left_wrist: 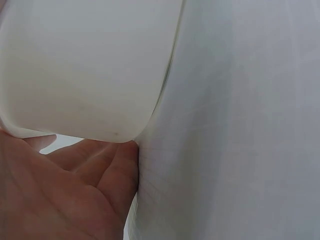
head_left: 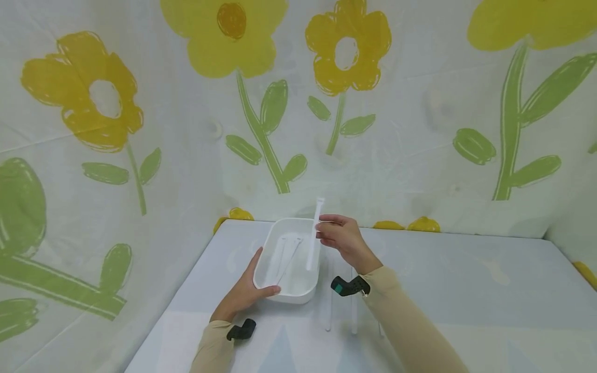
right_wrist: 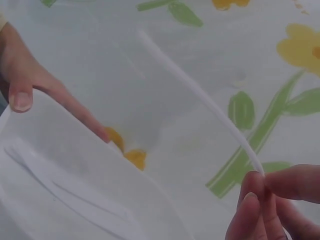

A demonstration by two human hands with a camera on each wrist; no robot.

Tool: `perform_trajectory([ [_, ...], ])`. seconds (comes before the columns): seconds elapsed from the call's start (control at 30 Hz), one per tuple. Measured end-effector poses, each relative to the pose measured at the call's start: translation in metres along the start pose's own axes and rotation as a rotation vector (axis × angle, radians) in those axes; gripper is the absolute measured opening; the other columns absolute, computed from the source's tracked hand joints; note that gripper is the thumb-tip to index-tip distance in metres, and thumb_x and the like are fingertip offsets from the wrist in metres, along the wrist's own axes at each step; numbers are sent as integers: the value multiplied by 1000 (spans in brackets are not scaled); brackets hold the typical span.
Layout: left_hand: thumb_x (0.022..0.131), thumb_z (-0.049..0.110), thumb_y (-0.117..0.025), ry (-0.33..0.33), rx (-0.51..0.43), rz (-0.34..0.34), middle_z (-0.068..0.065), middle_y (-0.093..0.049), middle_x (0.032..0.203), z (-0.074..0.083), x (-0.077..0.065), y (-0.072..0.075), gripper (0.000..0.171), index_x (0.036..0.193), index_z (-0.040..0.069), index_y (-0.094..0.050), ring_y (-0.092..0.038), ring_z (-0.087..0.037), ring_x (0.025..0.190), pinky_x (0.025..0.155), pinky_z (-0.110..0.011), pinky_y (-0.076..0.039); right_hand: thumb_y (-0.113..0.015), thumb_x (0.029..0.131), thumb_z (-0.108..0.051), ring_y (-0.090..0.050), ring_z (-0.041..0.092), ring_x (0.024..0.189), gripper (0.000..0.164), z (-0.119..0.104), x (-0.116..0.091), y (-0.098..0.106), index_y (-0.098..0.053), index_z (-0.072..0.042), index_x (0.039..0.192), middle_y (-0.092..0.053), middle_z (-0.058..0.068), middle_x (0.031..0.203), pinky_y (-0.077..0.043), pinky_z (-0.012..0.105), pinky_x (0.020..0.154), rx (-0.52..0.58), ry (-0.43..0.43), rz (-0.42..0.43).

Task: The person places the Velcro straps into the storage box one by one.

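A white rectangular plastic container (head_left: pixel 294 298) stands on the table, gripped at its near left corner by my left hand (head_left: pixel 244 290). The thumb lies over the rim and the fingers run along the outer wall. In the left wrist view, the fingers (left_wrist: pixel 117 175) meet the container's underside edge. My right hand (head_left: pixel 343 239) pinches a white cable tie (head_left: pixel 314 235), which stands tilted over the container's right side. In the right wrist view this cable tie (right_wrist: pixel 200 95) bows slightly away from the fingertips. Thin white cable ties (head_left: pixel 290 259) lie inside the container.
Several more white strips (head_left: pixel 328 311) lie lengthwise on the white table (head_left: pixel 448 290), right of the container and partly under my right forearm. A flower-printed curtain (head_left: pixel 401 155) rises behind the table's far edge and along its left side.
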State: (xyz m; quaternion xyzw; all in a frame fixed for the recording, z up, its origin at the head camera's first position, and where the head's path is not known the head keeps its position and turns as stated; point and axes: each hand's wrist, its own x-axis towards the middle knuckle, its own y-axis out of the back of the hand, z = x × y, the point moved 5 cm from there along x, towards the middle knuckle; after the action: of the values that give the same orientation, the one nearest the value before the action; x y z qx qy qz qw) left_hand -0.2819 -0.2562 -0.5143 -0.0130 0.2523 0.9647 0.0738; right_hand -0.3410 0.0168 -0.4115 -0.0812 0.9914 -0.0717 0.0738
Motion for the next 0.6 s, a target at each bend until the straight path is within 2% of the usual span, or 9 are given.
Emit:
perform_trajectory([
  [0.6,78,35,-90,1,-13,-8,-11,-25,171,0,2,1,123,167,27,-6,-42,-34,142,117,-63,-36,-72,92,-3,-71,11,72,36,15,19,-38,-65,3,127,-71,3,88,-58,20,66,51,-15,-8],
])
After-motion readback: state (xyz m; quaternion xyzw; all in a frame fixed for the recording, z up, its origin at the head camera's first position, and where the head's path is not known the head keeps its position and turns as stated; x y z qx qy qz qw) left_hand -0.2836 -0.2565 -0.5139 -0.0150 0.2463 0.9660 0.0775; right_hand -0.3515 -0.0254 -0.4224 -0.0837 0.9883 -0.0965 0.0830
